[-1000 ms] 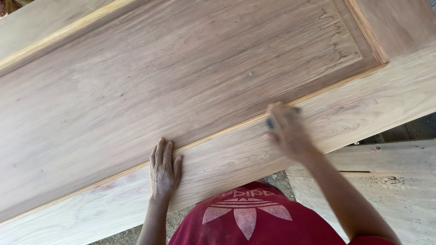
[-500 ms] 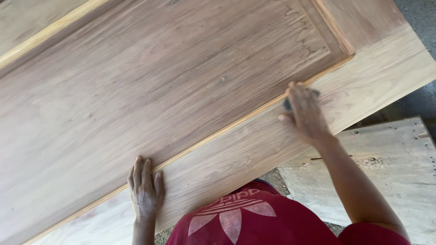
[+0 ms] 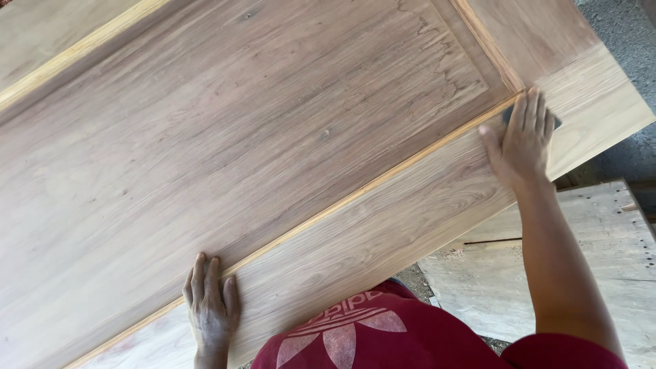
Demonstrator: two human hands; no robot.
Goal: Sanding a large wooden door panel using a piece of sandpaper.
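Nearest: red shirt (image 3: 383, 338) at bottom of view, both arms reaching out over a big wooden door (image 3: 273, 157) lying flat. Left hand (image 3: 210, 304) is open, palm down, fingers together, resting flat on the door's plain outer rail just short of the pale raised moulding (image 3: 355, 195) that runs diagonally ahead of it; it grips nothing, looks like bracing only. Right hand (image 3: 523, 140) is further out along the same rail, fingers spread flat, pressing a small dark sanding pad (image 3: 555, 121) onto the wood right at the moulding's corner; only the pad's edge shows past the fingertips. Beyond both hands: the recessed centre panel. Below the right forearm: a rough plank worktop (image 3: 588, 273), dusty. Risks, as I read it: pad sits right on the moulding edge, so uneven pressure could round the corner; door overhangs near the right hand, so leaning hard there might tip or shift it; fingertips lead the pad, splinter risk.
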